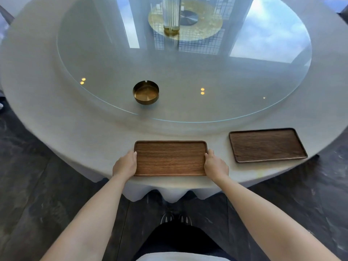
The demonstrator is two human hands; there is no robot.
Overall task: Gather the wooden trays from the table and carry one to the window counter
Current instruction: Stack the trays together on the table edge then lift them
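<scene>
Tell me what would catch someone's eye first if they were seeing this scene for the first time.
Most striking is the wooden tray at the near edge of the round table, gripped at its short ends by the left hand and the right hand. A second, darker tray lies to its right, apart from it. Further back, a brass ashtray sits near the rim of the glass turntable.

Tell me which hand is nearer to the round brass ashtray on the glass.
Left. The left hand lies below the round brass ashtray, slightly left; the right hand lies farther right.
</scene>
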